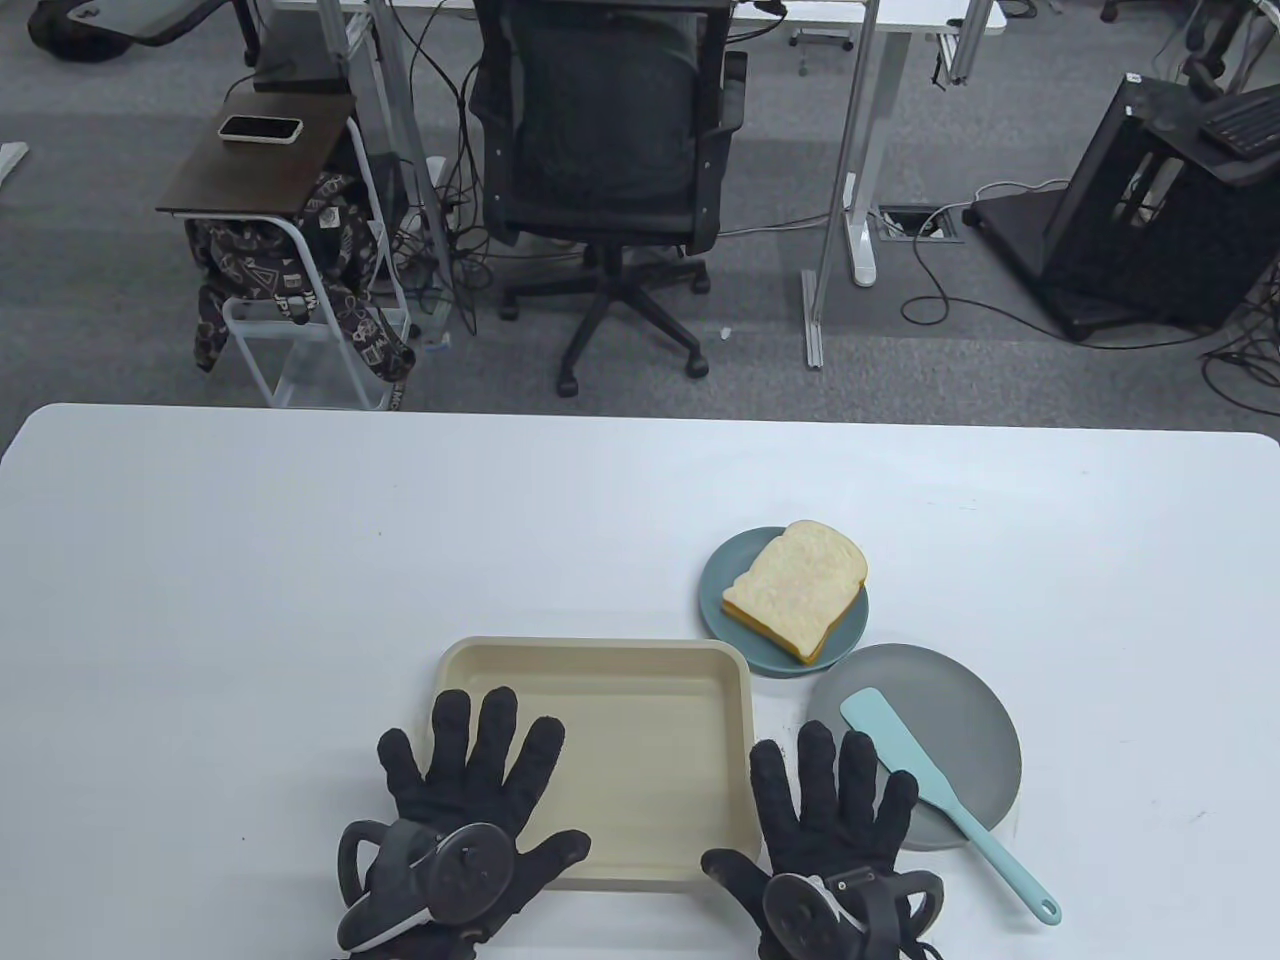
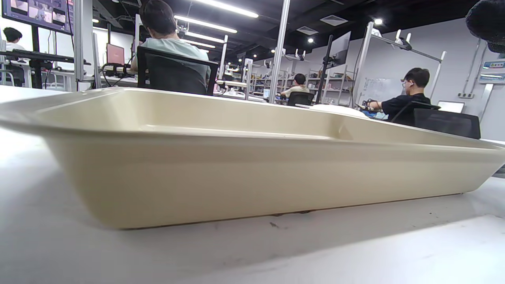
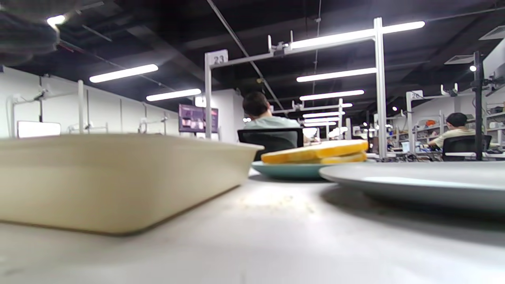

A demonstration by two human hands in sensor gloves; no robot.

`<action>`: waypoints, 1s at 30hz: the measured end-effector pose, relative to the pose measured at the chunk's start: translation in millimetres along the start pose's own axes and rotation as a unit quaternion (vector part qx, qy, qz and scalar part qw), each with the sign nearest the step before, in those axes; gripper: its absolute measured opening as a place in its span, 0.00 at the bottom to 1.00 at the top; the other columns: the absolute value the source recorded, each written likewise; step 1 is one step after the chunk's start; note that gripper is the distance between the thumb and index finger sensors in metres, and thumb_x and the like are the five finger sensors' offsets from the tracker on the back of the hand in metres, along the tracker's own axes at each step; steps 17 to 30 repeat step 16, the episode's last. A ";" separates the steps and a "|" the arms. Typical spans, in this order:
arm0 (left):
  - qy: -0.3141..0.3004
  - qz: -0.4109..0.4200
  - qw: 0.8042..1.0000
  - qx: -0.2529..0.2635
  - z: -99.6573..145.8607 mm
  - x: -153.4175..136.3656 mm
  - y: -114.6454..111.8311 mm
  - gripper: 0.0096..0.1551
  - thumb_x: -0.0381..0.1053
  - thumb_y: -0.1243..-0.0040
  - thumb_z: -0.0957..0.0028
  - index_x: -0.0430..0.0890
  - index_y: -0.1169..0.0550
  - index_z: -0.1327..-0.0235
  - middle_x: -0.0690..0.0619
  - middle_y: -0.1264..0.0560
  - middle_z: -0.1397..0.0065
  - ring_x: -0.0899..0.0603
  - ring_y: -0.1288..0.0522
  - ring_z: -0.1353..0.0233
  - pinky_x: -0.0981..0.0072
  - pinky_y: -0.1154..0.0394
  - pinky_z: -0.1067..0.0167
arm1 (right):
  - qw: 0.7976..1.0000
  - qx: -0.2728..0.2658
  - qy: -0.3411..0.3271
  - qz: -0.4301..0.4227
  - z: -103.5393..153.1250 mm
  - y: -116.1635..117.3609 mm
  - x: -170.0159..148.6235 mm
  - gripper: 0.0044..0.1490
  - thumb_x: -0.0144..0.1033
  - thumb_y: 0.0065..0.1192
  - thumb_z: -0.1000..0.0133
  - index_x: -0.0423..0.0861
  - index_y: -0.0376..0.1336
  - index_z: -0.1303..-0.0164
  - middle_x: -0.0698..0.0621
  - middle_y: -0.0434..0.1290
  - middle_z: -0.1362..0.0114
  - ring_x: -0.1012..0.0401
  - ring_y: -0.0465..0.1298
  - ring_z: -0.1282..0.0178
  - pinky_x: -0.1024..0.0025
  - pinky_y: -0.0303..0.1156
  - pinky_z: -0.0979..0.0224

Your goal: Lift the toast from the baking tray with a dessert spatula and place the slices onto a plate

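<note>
Toast slices [image 1: 797, 587] lie stacked on a small teal plate [image 1: 730, 620]; the right wrist view shows the toast [image 3: 315, 152] on that teal plate [image 3: 288, 170]. The cream baking tray [image 1: 640, 745] holds nothing I can see. A light blue dessert spatula [image 1: 940, 795] rests across a grey plate [image 1: 960, 720], its handle reaching onto the table. My left hand [image 1: 470, 790] lies flat and open with its fingers over the tray's near left corner. My right hand [image 1: 835, 830] lies flat and open between the tray and the grey plate, fingertips touching the plate's edge, beside the spatula.
The white table [image 1: 300, 560] spreads wide to the left and behind the plates. Beyond its far edge stand an office chair [image 1: 610, 160] and a small side table [image 1: 260, 160] with a phone. Seated people at desks appear in the wrist views.
</note>
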State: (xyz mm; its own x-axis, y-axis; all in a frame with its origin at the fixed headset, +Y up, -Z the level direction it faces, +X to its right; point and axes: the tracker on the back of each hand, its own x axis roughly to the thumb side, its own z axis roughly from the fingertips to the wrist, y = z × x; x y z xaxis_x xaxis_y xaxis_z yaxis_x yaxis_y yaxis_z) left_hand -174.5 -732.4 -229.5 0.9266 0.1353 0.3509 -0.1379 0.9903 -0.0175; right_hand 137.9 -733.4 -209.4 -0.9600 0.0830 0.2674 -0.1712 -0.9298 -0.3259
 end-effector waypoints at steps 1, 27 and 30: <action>-0.001 0.001 1.000 0.000 -0.2 0.3 0.1 0.56 0.87 0.63 0.45 0.64 0.64 0.13 0.53 0.76 0.10 0.30 0.77 0.15 0.13 0.72 0.35 | 1.000 -0.003 -0.001 -0.004 -0.1 -0.3 0.1 0.61 0.76 0.45 0.54 0.55 0.31 0.20 0.40 0.28 0.16 0.34 0.30 0.20 0.18 0.31 0.32; 0.113 0.082 0.988 -0.060 -1.2 -51.7 -0.2 0.52 0.82 0.60 0.41 0.62 0.62 0.13 0.52 0.74 0.10 0.29 0.74 0.14 0.14 0.71 0.34 | 0.997 0.060 0.042 0.013 -2.3 13.0 -14.2 0.61 0.74 0.47 0.52 0.54 0.31 0.20 0.39 0.28 0.16 0.33 0.30 0.20 0.18 0.31 0.33; 0.113 0.082 0.988 -0.060 -1.2 -51.7 -0.2 0.52 0.82 0.60 0.41 0.62 0.62 0.13 0.52 0.74 0.10 0.29 0.74 0.14 0.14 0.71 0.34 | 0.997 0.060 0.042 0.013 -2.3 13.0 -14.2 0.61 0.74 0.47 0.52 0.54 0.31 0.20 0.39 0.28 0.16 0.33 0.30 0.20 0.18 0.31 0.33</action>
